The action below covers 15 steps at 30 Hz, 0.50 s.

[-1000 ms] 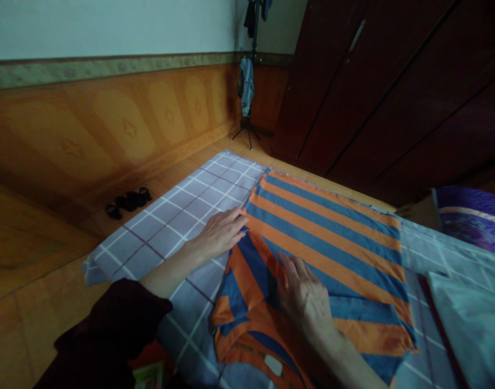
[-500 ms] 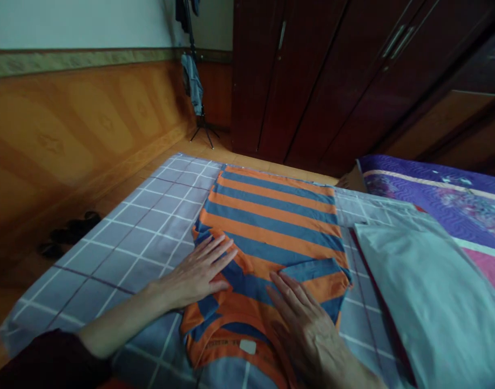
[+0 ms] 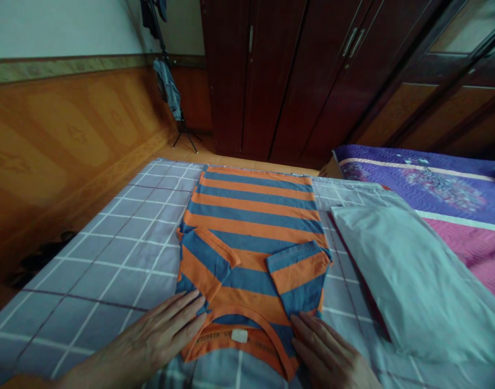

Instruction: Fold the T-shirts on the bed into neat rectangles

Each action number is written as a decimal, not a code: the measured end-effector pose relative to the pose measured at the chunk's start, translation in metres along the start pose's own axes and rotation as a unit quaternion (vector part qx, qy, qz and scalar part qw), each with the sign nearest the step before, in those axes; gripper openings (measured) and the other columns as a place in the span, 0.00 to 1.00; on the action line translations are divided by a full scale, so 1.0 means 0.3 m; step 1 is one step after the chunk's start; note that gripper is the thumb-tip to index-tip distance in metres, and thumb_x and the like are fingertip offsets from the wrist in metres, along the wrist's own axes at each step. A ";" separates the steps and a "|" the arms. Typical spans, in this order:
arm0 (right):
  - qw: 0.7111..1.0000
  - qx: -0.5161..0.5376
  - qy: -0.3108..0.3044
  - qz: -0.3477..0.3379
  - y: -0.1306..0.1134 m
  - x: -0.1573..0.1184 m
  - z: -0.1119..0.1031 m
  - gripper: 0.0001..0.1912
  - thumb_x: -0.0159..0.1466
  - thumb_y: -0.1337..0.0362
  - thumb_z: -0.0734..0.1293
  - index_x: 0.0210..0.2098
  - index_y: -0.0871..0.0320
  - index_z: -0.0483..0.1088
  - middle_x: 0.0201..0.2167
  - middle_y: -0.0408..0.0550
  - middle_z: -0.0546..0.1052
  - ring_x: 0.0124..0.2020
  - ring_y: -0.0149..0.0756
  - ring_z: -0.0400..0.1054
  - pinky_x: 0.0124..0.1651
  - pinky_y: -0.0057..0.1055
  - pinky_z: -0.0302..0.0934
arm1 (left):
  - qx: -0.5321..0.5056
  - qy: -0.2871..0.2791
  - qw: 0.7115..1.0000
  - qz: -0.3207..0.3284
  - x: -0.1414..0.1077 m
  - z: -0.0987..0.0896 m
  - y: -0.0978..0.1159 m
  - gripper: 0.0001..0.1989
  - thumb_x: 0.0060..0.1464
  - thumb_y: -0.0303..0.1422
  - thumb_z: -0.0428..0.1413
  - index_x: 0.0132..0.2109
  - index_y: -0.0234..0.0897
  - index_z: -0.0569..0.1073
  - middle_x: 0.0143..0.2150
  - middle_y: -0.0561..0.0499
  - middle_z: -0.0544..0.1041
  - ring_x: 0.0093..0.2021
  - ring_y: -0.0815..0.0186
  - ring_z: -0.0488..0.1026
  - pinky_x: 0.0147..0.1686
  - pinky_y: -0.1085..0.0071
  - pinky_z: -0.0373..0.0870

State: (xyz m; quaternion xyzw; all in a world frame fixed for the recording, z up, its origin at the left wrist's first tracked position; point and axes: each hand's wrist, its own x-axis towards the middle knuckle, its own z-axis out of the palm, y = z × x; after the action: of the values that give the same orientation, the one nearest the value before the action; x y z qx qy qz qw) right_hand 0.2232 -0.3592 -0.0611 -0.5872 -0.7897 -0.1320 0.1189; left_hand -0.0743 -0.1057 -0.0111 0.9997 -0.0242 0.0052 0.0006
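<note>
An orange and blue striped shirt (image 3: 255,216) lies spread on a bed with a grey checked sheet (image 3: 121,237), its collar toward me. Both short sleeves are folded inward over the shirt's body. My left hand (image 3: 168,329) rests flat on the left shoulder beside the collar, fingers stretched out. On the right shoulder lies my right hand (image 3: 326,348), also flat with its fingers extended. Neither hand grips anything. A pale label (image 3: 239,335) shows inside the neckline.
A pale green pillow (image 3: 413,281) lies right of the shirt. Beyond it is a purple and pink bedspread (image 3: 441,183). Dark red wardrobes (image 3: 271,81) and a clothes stand (image 3: 166,81) are at the back. Dark shoes (image 3: 40,256) sit on the floor at left.
Both hands have moved back toward the collar and apart, onto the shoulders. The sleeves now show uncovered and flatter. The view has shifted to the right.
</note>
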 end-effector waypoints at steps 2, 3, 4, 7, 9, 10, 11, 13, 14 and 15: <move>0.999 0.022 0.013 0.019 -0.004 0.024 -0.021 0.16 0.62 0.73 0.58 0.45 0.57 0.70 0.51 0.52 0.74 0.55 0.42 0.65 0.51 0.37 0.67 | 0.009 0.039 0.999 0.011 0.015 0.001 -0.010 0.26 0.54 0.18 0.43 0.57 0.39 0.67 0.58 0.47 0.70 0.58 0.59 0.66 0.53 0.65 0.69; 0.999 0.041 0.014 0.033 -0.003 0.037 -0.039 0.15 0.62 0.73 0.57 0.43 0.56 0.70 0.48 0.51 0.76 0.53 0.41 0.68 0.50 0.36 0.68 | 0.001 0.060 0.998 0.015 0.022 -0.006 -0.015 0.23 0.56 0.19 0.43 0.54 0.38 0.70 0.56 0.47 0.72 0.57 0.60 0.68 0.53 0.65 0.69; 0.997 0.062 0.016 0.047 -0.002 0.050 -0.059 0.14 0.62 0.74 0.57 0.41 0.56 0.70 0.46 0.51 0.77 0.50 0.39 0.70 0.49 0.34 0.68 | -0.011 0.078 0.997 0.018 0.028 -0.016 -0.019 0.21 0.57 0.20 0.43 0.52 0.38 0.71 0.54 0.47 0.74 0.55 0.62 0.70 0.53 0.66 0.69; 0.990 0.113 0.025 0.075 0.000 0.071 -0.109 0.13 0.62 0.74 0.57 0.37 0.53 0.69 0.39 0.48 0.79 0.41 0.33 0.74 0.44 0.27 0.69 | -0.049 0.102 0.993 0.026 0.034 -0.051 -0.025 0.19 0.58 0.21 0.43 0.49 0.37 0.72 0.50 0.48 0.77 0.50 0.65 0.73 0.52 0.70 0.70; 0.989 0.116 0.048 0.073 -0.004 0.064 -0.113 0.13 0.62 0.73 0.57 0.37 0.52 0.69 0.38 0.47 0.79 0.39 0.32 0.74 0.42 0.26 0.70 | -0.061 0.096 0.993 0.026 0.027 -0.058 -0.019 0.19 0.57 0.21 0.44 0.51 0.39 0.71 0.50 0.50 0.77 0.49 0.66 0.74 0.52 0.71 0.70; 0.989 0.109 0.060 0.075 -0.009 0.056 -0.104 0.14 0.63 0.73 0.56 0.37 0.52 0.69 0.38 0.47 0.80 0.39 0.32 0.74 0.41 0.26 0.70 | -0.062 0.084 0.994 0.019 0.021 -0.054 -0.014 0.21 0.56 0.21 0.44 0.53 0.40 0.70 0.51 0.51 0.76 0.50 0.66 0.73 0.52 0.71 0.70; 0.989 0.099 0.074 0.077 -0.013 0.045 -0.092 0.14 0.64 0.73 0.55 0.38 0.53 0.70 0.37 0.48 0.80 0.39 0.33 0.75 0.41 0.26 0.70 | -0.063 0.071 0.995 0.011 0.015 -0.047 -0.007 0.24 0.55 0.20 0.45 0.56 0.41 0.68 0.52 0.52 0.76 0.50 0.66 0.73 0.52 0.71 0.70; 0.991 0.062 0.096 0.071 -0.019 0.021 -0.063 0.15 0.65 0.71 0.54 0.43 0.55 0.70 0.38 0.49 0.80 0.41 0.34 0.74 0.43 0.28 0.70 | -0.058 0.038 0.998 -0.013 0.005 -0.027 0.003 0.32 0.51 0.18 0.45 0.63 0.43 0.60 0.57 0.53 0.71 0.55 0.65 0.70 0.55 0.70 0.68; 0.993 0.040 0.096 0.057 -0.018 0.011 -0.053 0.16 0.66 0.69 0.55 0.46 0.56 0.70 0.40 0.49 0.79 0.42 0.35 0.74 0.44 0.28 0.69 | -0.054 0.021 0.998 -0.026 0.001 -0.017 0.002 0.36 0.50 0.17 0.45 0.65 0.44 0.55 0.61 0.53 0.67 0.58 0.63 0.66 0.57 0.67 0.65; 0.995 0.017 0.088 0.039 -0.014 0.001 -0.048 0.16 0.66 0.67 0.56 0.49 0.57 0.70 0.42 0.49 0.79 0.44 0.35 0.73 0.45 0.28 0.69 | -0.051 0.009 0.998 -0.037 -0.001 -0.008 -0.004 0.38 0.49 0.17 0.45 0.67 0.44 0.52 0.64 0.52 0.62 0.61 0.61 0.63 0.59 0.65 0.63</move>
State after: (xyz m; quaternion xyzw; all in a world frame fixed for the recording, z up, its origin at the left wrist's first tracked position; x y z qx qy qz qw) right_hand 0.2194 -0.3650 -0.0478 -0.6015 -0.7548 -0.1651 0.2030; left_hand -0.0744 -0.1044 -0.0085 0.9985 0.0130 0.0125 0.0519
